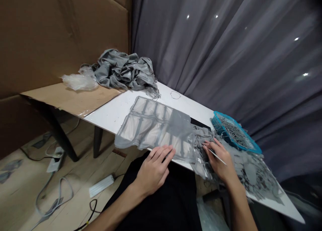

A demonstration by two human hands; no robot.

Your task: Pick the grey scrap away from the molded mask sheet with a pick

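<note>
A grey fabric panel (141, 125) with rows of see-through pockets lies across the white table, its near side reaching the front edge. My left hand (156, 169) rests at that near edge, fingers extended over the panel and thumb lower down. At the panel's right end, my right hand (220, 158) is closed around a thin pale stick-like tool (218, 157); its exact kind is unclear. Beneath and beside the right fingers are tangled grey fabric scraps (201, 153).
A blue basket (251, 147) full of thin grey strips stands at the back right, with more grey offcuts (259, 174) in front. Crumpled grey fabric (125, 70) and a clear plastic bag (80, 80) lie at the far left. Power strips (102, 186) and cables are on the floor.
</note>
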